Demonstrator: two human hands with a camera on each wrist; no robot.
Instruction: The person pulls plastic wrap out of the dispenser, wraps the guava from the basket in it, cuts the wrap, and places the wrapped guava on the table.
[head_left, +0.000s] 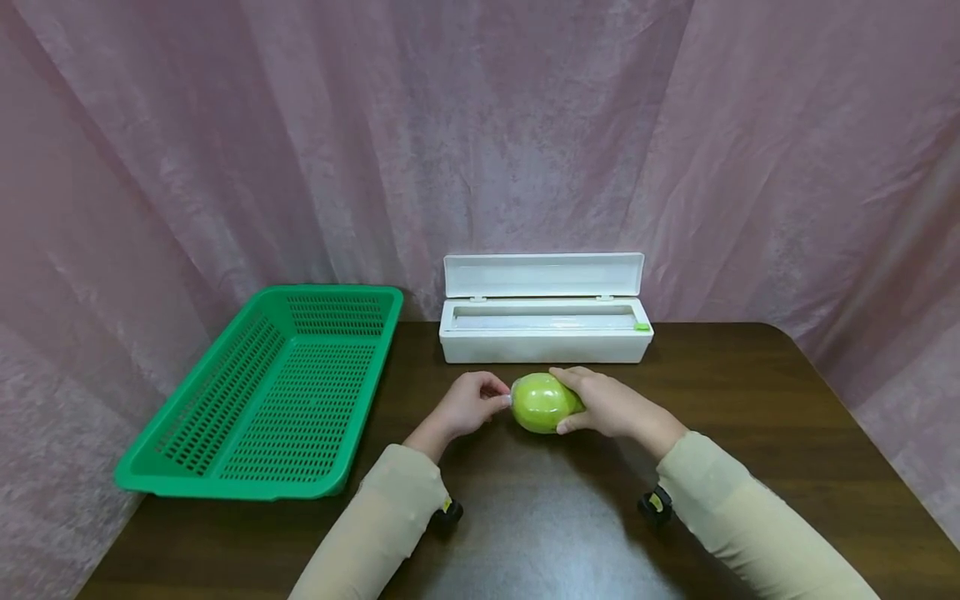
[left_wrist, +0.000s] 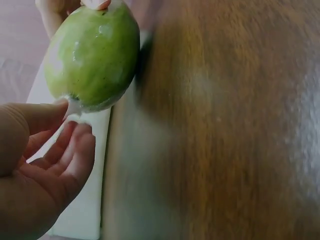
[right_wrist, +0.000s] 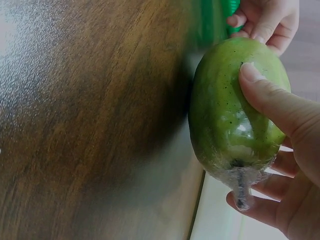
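Note:
A green mango-like fruit (head_left: pixel 542 403), wrapped in clear plastic film, is held above the table between both hands. My right hand (head_left: pixel 611 406) grips it from the right, thumb on one side and fingers round the other. In the right wrist view a twisted tail of film (right_wrist: pixel 242 187) sticks out at the stem end, by the fingertips. My left hand (head_left: pixel 470 404) pinches a short twist of film (left_wrist: pixel 73 106) at the fruit's other end between thumb and forefinger. The left hand's other fingers are loosely bent below it.
Behind the hands stands a white film dispenser box (head_left: pixel 546 346) with its lid (head_left: pixel 543 275) raised and a green slider (head_left: pixel 642 327) at its right end. A green perforated basket (head_left: pixel 300 400) sits at the left of the brown table (head_left: pixel 750 433). A pink curtain (head_left: pixel 555 125) hangs behind.

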